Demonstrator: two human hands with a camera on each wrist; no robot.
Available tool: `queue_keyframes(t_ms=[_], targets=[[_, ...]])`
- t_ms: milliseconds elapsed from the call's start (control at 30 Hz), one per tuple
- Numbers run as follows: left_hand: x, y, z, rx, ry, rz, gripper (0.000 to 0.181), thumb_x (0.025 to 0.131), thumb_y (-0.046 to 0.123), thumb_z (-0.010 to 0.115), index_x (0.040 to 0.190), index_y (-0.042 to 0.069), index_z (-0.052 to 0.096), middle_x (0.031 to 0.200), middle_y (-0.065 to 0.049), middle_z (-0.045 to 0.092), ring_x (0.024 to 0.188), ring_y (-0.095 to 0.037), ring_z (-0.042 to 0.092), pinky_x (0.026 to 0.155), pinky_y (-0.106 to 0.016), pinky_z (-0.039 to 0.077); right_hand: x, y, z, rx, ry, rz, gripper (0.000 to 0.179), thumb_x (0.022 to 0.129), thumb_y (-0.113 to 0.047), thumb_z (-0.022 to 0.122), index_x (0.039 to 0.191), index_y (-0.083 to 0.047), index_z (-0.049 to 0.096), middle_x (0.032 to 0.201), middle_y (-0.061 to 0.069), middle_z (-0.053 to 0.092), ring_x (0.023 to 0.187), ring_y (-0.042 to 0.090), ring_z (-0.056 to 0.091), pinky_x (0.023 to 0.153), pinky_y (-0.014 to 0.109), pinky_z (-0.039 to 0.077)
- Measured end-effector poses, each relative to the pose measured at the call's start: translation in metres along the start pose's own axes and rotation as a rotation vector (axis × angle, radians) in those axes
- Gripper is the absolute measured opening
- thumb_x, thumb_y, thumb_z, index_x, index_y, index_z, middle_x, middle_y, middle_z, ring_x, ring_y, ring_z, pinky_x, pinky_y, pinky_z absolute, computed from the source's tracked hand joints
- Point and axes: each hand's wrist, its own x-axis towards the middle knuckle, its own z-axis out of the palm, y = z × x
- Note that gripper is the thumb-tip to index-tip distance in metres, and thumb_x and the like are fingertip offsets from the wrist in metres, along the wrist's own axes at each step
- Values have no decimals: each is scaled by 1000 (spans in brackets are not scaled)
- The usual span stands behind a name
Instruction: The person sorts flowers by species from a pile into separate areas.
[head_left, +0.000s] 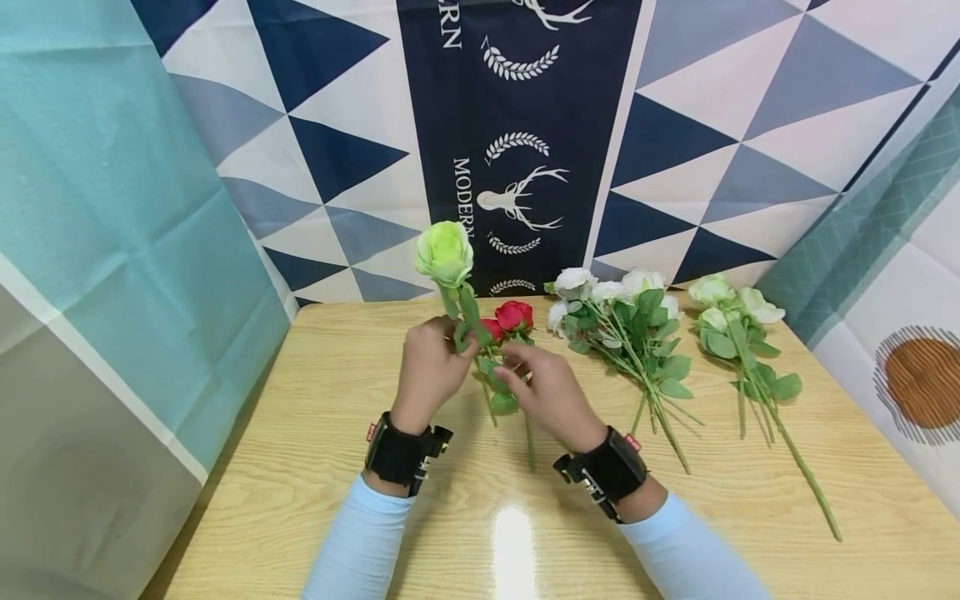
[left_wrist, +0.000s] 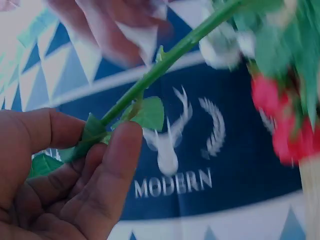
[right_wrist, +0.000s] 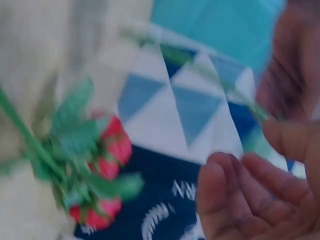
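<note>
My left hand holds a pale green rose upright, pinching its stem just below the bloom. The left wrist view shows thumb and fingers round the green stem and a leaf. To the right, my right hand is raised with fingers loosely bent and nothing gripped between them. In the right wrist view its fingertips are apart from the thumb, below the blurred stem. Two red roses lie on the table behind and between the hands, their stems toward me.
A bunch of white flowers with leafy stems lies right of centre on the wooden table. Farther right lie pale green-white roses, one long stem reaching toward the front. Patterned cloth hangs behind the table.
</note>
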Motion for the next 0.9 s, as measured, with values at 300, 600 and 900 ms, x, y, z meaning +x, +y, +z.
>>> queue_keyframes(t_ms=[300, 600, 900], targets=[[-4, 13, 7, -14, -19, 4, 7, 86, 11, 66, 82, 7, 70, 63, -1, 61, 45, -7, 50, 39, -20, 34, -7, -8, 21, 152, 42, 61, 11, 94, -7, 66, 103, -3, 71, 85, 2, 71, 68, 7, 64, 59, 22, 52], [-3, 12, 6, -30, 5, 15, 15, 93, 20, 66, 92, 6, 71, 79, -1, 64, 63, -8, 57, 57, -24, 48, -5, -8, 24, 115, 29, -9, 8, 94, -3, 63, 98, -2, 70, 75, 1, 65, 60, 7, 58, 55, 23, 48], [1, 4, -5, -159, -75, 84, 12, 94, 20, 67, 89, 10, 72, 82, 1, 67, 69, -7, 62, 59, -21, 51, -7, -3, 27, 14, 13, -56, 11, 95, -2, 60, 89, -7, 68, 64, -6, 55, 50, 3, 46, 49, 21, 40]])
